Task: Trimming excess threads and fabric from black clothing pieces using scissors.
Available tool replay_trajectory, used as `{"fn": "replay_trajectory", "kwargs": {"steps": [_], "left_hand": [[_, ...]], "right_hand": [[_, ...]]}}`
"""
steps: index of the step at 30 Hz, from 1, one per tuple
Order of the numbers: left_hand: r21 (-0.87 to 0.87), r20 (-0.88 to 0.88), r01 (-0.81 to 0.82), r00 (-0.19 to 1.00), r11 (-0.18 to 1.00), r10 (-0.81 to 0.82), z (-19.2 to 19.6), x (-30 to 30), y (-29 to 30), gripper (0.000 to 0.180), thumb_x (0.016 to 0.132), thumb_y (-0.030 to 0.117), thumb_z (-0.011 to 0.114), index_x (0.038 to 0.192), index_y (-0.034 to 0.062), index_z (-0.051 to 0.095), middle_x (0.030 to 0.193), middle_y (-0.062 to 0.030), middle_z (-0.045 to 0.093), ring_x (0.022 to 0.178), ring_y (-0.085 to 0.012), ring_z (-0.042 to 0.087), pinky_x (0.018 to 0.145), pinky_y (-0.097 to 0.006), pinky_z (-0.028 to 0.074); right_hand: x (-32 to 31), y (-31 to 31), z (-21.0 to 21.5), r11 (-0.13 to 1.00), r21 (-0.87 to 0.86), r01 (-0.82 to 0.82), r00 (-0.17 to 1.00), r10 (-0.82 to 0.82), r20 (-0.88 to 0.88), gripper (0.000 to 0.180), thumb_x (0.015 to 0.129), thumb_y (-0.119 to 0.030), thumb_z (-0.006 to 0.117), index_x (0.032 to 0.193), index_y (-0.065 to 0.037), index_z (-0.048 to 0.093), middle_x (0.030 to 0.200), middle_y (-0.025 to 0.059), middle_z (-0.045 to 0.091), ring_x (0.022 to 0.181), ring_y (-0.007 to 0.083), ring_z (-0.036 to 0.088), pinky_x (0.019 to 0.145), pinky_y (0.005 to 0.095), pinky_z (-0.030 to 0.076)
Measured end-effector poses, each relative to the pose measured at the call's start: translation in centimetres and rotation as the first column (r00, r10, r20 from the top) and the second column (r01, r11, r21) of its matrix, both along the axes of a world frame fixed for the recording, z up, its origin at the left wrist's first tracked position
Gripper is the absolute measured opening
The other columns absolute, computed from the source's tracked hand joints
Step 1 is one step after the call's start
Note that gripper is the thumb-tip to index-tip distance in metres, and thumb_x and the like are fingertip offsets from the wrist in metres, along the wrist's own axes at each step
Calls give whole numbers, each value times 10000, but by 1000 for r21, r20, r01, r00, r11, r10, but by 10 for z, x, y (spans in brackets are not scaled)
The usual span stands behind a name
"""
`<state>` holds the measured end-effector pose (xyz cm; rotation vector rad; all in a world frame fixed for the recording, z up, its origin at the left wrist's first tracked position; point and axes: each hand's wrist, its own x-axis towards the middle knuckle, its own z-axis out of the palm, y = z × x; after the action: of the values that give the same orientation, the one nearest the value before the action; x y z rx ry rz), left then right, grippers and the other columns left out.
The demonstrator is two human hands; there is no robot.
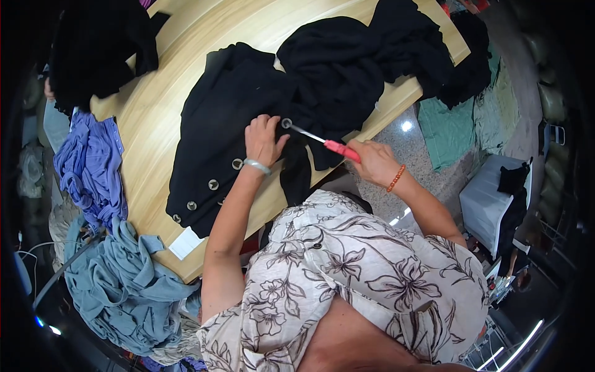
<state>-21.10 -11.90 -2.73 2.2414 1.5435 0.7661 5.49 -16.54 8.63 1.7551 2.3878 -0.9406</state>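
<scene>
Floral-printed fabric of the person's own top [347, 273] fills the lower frame, closest to the lens. Beyond it, the left hand [263, 141] lies flat and open, fingers spread, pressing down a black garment [229, 124] spread on the wooden surface [180, 43]. The right hand [375, 162] is closed around the red handle of a slim metal tool [322, 141], whose tip reaches a round silver button [286, 123] just beside the left fingertips. A row of similar buttons [212, 184] runs down the garment's edge toward the near side of the surface. The step in hand looks like working on that topmost button with the tool while the cloth is held taut. The next move likely calls for keeping the fabric pinned and the tip steady on the button. More black clothing [365, 56] is heaped further back, with a lilac garment [90, 161] and grey-blue cloth [118, 285] hanging off at left.
</scene>
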Motion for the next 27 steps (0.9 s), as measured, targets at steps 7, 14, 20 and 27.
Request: {"fn": "replay_trajectory", "kwargs": {"steps": [7, 14, 20, 27], "left_hand": [[-137, -99, 10, 995, 991, -24, -18, 9, 3, 169, 749, 93, 703, 896, 80, 621, 856, -75, 567, 864, -283, 559, 744, -389, 432], [-8, -285, -415, 873, 910, 396, 73, -74, -91, 578, 660, 75, 726, 1218, 103, 578, 1265, -150, 527, 1195, -336, 492, 997, -456, 351], [-56, -319, -686, 700, 725, 638, 41, -190, -190, 589, 772, 13, 634, 1338, 114, 508, 1359, -210, 447, 1255, -416, 422, 1067, -477, 351], [-185, -142, -532, 846, 826, 513, 48, -242, -165, 277, 799, 0, 645, 1070, 55, 637, 1023, -148, 585, 990, -350, 554, 853, -406, 472]], "right_hand": [[19, 27, -1, 977, -167, -136, 990, 140, 16, 219, 877, -245, 611, 1006, -71, 581, 830, 186, 662, 835, 390, 643, 748, 478, 487], [30, 62, -22, 993, 109, 45, 999, -46, 3, 190, 883, -235, 649, 944, -55, 638, 755, 183, 645, 730, 390, 637, 633, 453, 490], [-49, 89, -52, 907, 359, -223, 932, 305, -193, 372, 754, -299, 778, 962, -42, 609, 894, 139, 643, 822, 332, 632, 683, 412, 509], [-115, 107, -91, 922, 290, -257, 966, 239, 95, 424, 749, -256, 761, 1033, -39, 533, 952, 198, 630, 850, 369, 651, 721, 456, 527]]}}
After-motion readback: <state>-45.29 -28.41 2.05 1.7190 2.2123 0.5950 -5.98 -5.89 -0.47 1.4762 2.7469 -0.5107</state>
